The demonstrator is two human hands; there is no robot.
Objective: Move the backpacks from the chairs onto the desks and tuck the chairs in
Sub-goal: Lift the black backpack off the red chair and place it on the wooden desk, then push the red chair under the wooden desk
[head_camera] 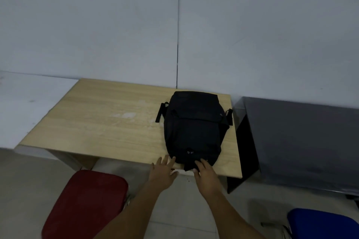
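Your left hand point(162, 170) lay spread, fingers fanned, fingertips touching the near left corner of the black fabric backpack point(193, 130). Your right hand point(206, 175) pinched a soft fold of cloth at the bag's near edge. The backpack, rounded and slumped with straps poking out at both sides, lay flat just beyond both hands on the pale wood-grain tabletop point(108, 122), toward its right end. Below your left forearm sat a red chair point(85, 203) with a cushioned, rounded-corner seat; right of your right arm, a blue chair point(320, 223) and a dark grey tabletop point(301, 137).
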